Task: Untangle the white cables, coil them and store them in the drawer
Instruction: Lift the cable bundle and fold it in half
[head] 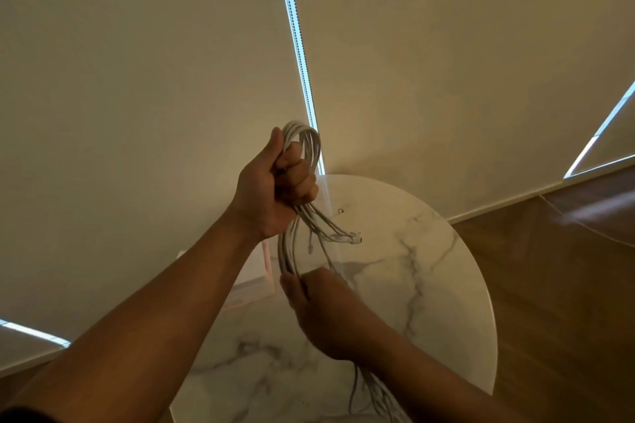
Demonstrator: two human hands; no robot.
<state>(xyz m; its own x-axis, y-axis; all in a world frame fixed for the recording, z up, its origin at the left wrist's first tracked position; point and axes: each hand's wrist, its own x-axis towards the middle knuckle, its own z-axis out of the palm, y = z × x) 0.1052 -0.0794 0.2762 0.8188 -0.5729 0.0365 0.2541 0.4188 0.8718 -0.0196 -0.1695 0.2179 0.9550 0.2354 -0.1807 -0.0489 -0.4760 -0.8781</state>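
Fingers of left hand (275, 182) clenched tight round the looped top of the white cables (292, 251), held high over the far part of the marble table (446, 285). The right hand (319, 306), lower and nearer, has its fingers curled loosely round the hanging strands, though it's blurred. I'd keep the top fist fixed and run the lower grip down slowly — the plugs (354, 238) jutting right look likely to snag. The tails trail out of frame at the near edge. No drawer in view.

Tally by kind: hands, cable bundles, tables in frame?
Hands: 2 (left hand, right hand)
Cable bundle: 1, held by both hands; single cables can't be counted
Table: 1
Total: 4
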